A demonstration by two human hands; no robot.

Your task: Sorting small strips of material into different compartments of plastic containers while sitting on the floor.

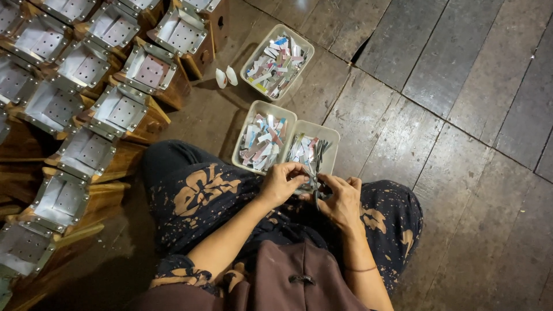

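Observation:
My left hand [281, 181] and my right hand [341, 198] meet over my lap, both pinching a thin bundle of shiny metal strips [313, 183]. The bundle hangs at the near rim of a pale plastic tub [331, 135] filled with more silvery strips. Touching its left side, a second tub [245, 129] holds coloured and silver strips. A third tub [256, 55] of mixed coloured strips stands further away on the wooden floor.
Rows of wooden boxes with perforated metal tops [118, 109] crowd the left side. Two small white shell-like pieces [226, 76] lie beside the far tub. Dark floor planks [461, 115] with gaps stretch to the right. My patterned trousers [201, 196] cover the lap.

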